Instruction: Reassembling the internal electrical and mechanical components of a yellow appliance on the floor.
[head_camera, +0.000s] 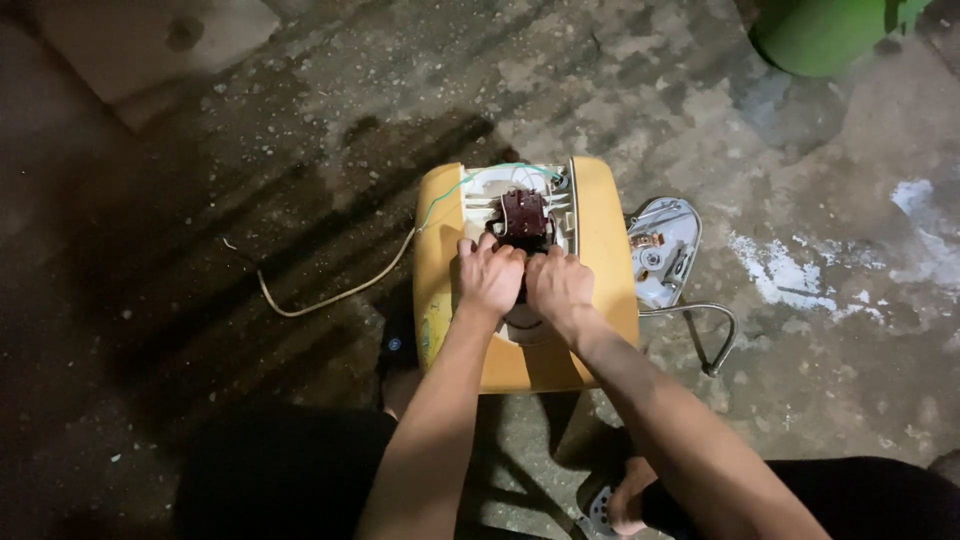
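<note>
Gripping side by side, left hand (490, 277), right hand (558, 283), dark motor part (524, 217) just beyond fingertips

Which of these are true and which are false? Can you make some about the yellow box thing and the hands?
1. Both hands, left hand and right hand, rest on the yellow casing. True.
2. The casing sits on a wooden table. False: it sits on a concrete floor.
3. A green wire curves over the casing's top. True.
4. A red bucket stands top right. False: the round thing there is a green container.
5. A grey plate lies right of the casing. True.
</note>
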